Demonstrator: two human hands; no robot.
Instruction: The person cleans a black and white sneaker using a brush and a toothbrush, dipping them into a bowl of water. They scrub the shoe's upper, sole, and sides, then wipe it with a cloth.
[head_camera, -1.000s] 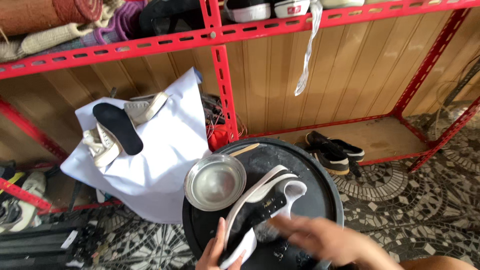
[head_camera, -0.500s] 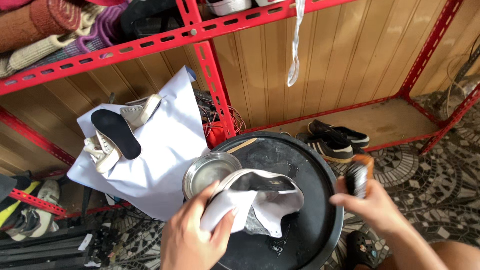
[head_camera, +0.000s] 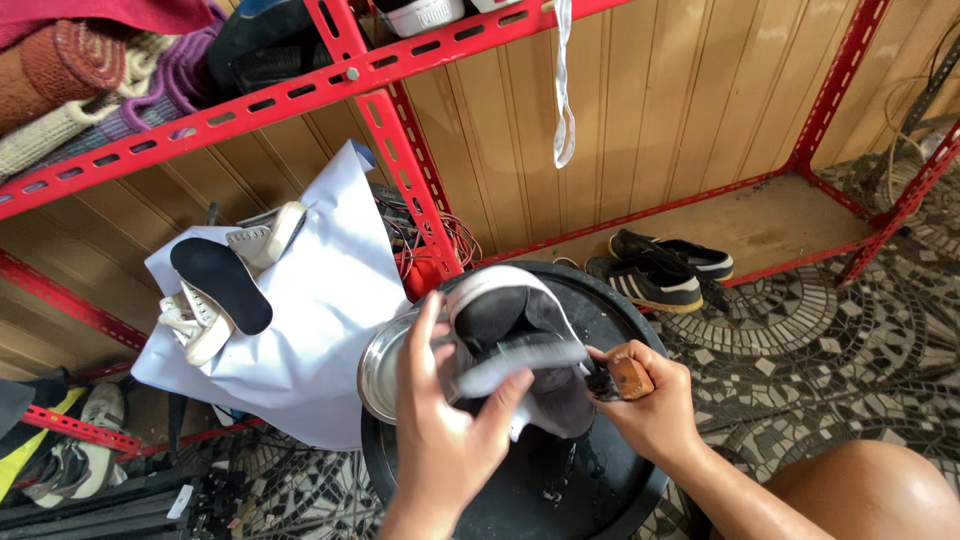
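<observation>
- The left hand (head_camera: 440, 430) grips a grey shoe with a white sole (head_camera: 515, 345), fingers wrapped round its side, holding it above a round black tray (head_camera: 620, 480).
- The right hand (head_camera: 655, 405) is closed round a wooden-handled brush (head_camera: 620, 378), its bristles against the shoe.
- A metal bowl (head_camera: 378, 370) sits at the tray's left edge.
- Behind, white paper (head_camera: 320, 320) carries a black insole (head_camera: 222, 283).
- A dark pair of shoes (head_camera: 660, 270) rests under the red shelf (head_camera: 400, 160).
</observation>
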